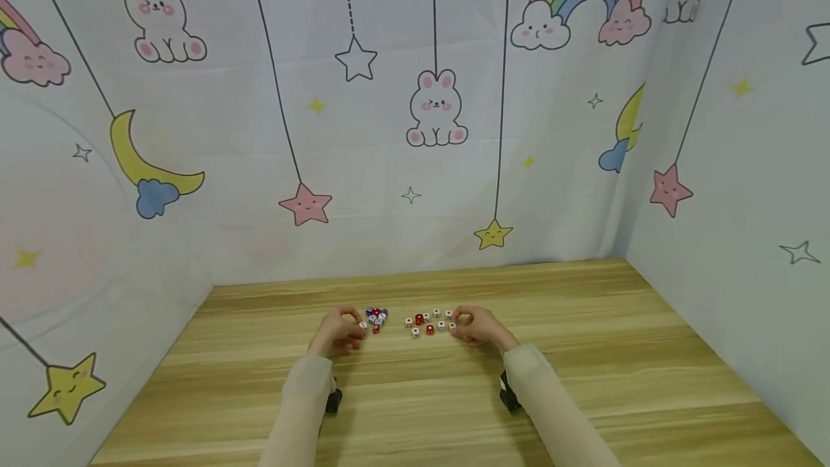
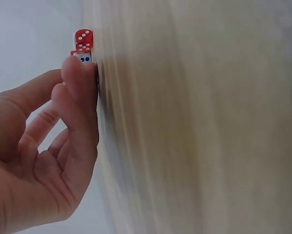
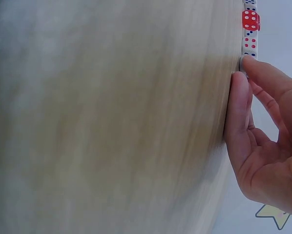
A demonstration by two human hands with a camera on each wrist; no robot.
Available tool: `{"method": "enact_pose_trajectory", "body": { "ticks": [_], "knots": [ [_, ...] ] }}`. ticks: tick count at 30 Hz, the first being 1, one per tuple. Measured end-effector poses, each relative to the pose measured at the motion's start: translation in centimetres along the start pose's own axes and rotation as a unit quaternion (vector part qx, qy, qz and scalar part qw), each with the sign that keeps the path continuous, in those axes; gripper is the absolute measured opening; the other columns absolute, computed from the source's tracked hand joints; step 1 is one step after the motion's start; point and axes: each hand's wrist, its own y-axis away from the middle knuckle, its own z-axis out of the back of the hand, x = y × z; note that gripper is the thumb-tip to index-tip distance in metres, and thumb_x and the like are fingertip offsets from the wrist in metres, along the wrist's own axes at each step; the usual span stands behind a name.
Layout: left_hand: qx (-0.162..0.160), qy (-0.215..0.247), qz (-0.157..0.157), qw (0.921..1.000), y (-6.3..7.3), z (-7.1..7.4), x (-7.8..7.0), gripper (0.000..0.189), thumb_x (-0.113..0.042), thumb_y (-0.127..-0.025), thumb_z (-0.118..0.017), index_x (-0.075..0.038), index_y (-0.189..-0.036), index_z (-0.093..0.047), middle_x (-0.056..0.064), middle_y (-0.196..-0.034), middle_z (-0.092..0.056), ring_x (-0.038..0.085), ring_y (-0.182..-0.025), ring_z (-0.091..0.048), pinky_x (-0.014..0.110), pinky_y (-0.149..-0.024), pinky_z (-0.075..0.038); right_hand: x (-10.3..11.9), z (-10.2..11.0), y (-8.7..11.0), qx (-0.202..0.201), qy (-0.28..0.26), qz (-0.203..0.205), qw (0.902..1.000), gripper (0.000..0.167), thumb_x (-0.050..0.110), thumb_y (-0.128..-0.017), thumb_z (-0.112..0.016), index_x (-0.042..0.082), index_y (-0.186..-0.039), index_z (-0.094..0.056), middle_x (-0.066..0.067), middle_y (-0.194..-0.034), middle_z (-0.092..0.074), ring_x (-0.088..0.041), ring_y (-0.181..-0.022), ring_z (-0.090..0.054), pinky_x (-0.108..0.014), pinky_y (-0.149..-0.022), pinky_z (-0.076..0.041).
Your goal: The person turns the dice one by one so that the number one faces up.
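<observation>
On the left, my left hand [image 1: 340,330] pinches a white die [image 1: 363,325] between thumb and fingers, beside a tight cluster of red, white and blue-looking dice [image 1: 377,318]. In the left wrist view, the fingertips hide most of what they hold; a red die [image 2: 84,40] shows beyond them. My right hand [image 1: 481,327] has its thumb and forefinger at a white die [image 1: 452,326], at the right end of a loose group of white dice and two red dice [image 1: 430,330]. Seen from the right wrist, those fingertips mostly cover that die, and a red die [image 3: 251,20] stands past it.
All the dice lie on a wood-grain table [image 1: 415,395]. A white cloth backdrop [image 1: 376,150] printed with rabbits, stars and rainbows rises behind the table's back edge and along both sides. Each wrist wears a dark device, such as the one at the right cuff [image 1: 509,393].
</observation>
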Motion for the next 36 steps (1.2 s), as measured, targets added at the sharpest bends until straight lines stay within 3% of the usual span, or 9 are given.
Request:
{"method": "enact_pose_trajectory", "body": {
  "ticks": [10,21,29,36],
  "knots": [
    [0.001,-0.017,-0.001,0.9999,0.24,0.05,0.01,0.015,-0.006,-0.082,-0.060,0.002,-0.093,-0.054,0.006,-0.065,-0.065,0.008,-0.045,-0.054,0.021,-0.041,-0.039,-0.21,0.00,-0.22,0.004,-0.007,0.003,1.0000,0.013,0.013,-0.082,-0.063,0.007,-0.093,-0.058,0.000,-0.053,-0.045,-0.009,-0.042,-0.040,-0.019,-0.041,-0.037],
    [-0.011,0.009,-0.013,0.9998,0.06,-0.02,-0.05,0.015,0.003,-0.077,-0.058,0.003,-0.090,-0.049,0.006,-0.056,-0.058,0.010,-0.042,-0.051,0.018,-0.039,-0.036,-0.33,-0.01,-0.16,-0.002,-0.007,0.005,1.0000,0.012,0.013,-0.082,-0.063,0.008,-0.092,-0.059,0.000,-0.052,-0.044,-0.009,-0.041,-0.040,-0.019,-0.041,-0.037],
    [-0.016,-0.022,-0.021,0.9994,-0.02,-0.04,0.05,0.014,0.002,-0.076,-0.059,0.001,-0.088,-0.051,0.003,-0.049,-0.050,0.009,-0.042,-0.047,0.019,-0.039,-0.036,-0.43,-0.10,-0.24,-0.001,-0.007,0.001,1.0000,0.012,0.013,-0.082,-0.063,0.008,-0.092,-0.059,0.001,-0.052,-0.043,-0.008,-0.042,-0.040,-0.019,-0.041,-0.038],
    [0.001,-0.011,-0.025,0.9996,0.22,0.06,0.03,0.017,0.003,-0.078,-0.059,0.004,-0.094,-0.052,0.003,-0.051,-0.049,0.009,-0.043,-0.044,0.021,-0.040,-0.036,-0.42,-0.05,-0.28,0.004,-0.014,-0.005,0.9999,0.013,0.013,-0.082,-0.063,0.008,-0.093,-0.058,0.001,-0.052,-0.042,-0.009,-0.042,-0.039,-0.019,-0.041,-0.038]
  ]
}}
